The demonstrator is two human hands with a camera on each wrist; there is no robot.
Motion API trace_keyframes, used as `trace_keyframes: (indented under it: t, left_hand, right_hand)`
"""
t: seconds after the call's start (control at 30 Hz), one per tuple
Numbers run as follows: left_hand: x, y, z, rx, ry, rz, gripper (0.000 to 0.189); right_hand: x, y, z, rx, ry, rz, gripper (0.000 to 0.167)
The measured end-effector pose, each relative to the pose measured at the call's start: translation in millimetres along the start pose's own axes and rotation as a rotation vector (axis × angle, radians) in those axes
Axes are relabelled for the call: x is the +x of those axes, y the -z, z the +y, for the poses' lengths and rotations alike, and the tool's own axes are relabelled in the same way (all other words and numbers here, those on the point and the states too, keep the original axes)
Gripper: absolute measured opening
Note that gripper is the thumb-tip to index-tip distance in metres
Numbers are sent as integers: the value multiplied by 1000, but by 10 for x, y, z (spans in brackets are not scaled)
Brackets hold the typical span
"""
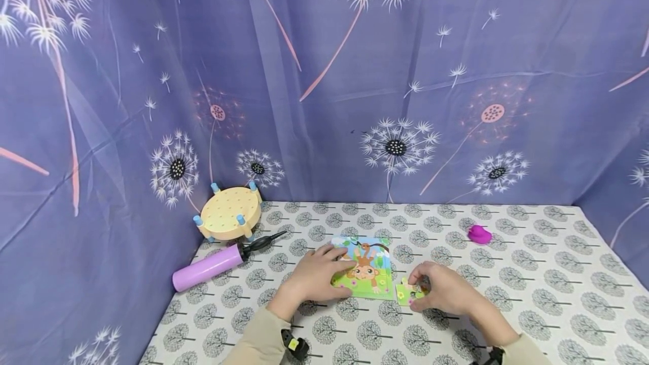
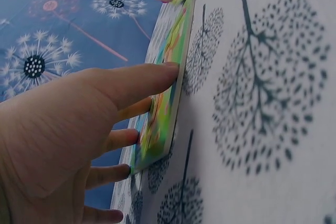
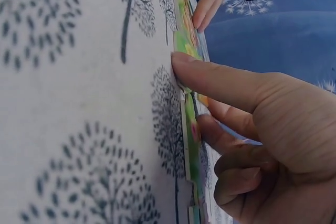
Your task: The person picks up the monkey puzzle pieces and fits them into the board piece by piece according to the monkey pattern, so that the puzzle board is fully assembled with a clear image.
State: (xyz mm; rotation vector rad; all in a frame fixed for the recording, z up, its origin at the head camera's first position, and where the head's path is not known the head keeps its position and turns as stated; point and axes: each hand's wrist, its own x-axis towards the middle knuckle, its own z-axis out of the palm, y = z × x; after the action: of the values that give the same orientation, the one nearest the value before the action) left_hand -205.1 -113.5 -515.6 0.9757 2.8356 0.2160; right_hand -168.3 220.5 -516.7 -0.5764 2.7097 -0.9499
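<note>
Right grip [image 1: 442, 290] pinches a piece [image 1: 403, 296], left grip [image 1: 316, 275] lies spread on the puzzle [image 1: 366, 281] — pump [image 1: 209, 267], stool [image 1: 230, 210] and magenta toy [image 1: 479, 235] lie apart.

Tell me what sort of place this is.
Probably a makeshift tabletop recording booth: a dandelion-print curtain hangs on three sides, and a tree-print cloth lies under a picture puzzle.

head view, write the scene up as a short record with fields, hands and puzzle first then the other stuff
left grip: resting on the monkey puzzle
right grip: pinching a green puzzle piece
piece position: just right of the puzzle
back left: yellow stand, purple pump
back right: small magenta object
table cover: white, dark tree print
</note>
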Motion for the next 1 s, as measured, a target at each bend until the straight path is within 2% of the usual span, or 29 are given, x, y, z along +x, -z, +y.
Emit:
trace_keyframes:
  t: [0.2,0.5,0.63,0.9,1.0]
  left_hand:
    - [-37,-11,-91,-37,19,-6,72]
    - [-102,34,-156,-68,24,-4,74]
    - [-116,32,-173,-79,33,-8,76]
    - [-120,1,-196,-90,54,-2,79]
    - [-121,2,-190,-103,67,-4,81]
  right_hand:
    - [-20,6,21,147,22,-8,37]
    - [-37,34,118,323,132,-22,9]
    - [-22,74,136,373,97,-22,9]
    - [86,84,44,418,-23,54,21]
    - [162,41,-24,400,-21,77,21]
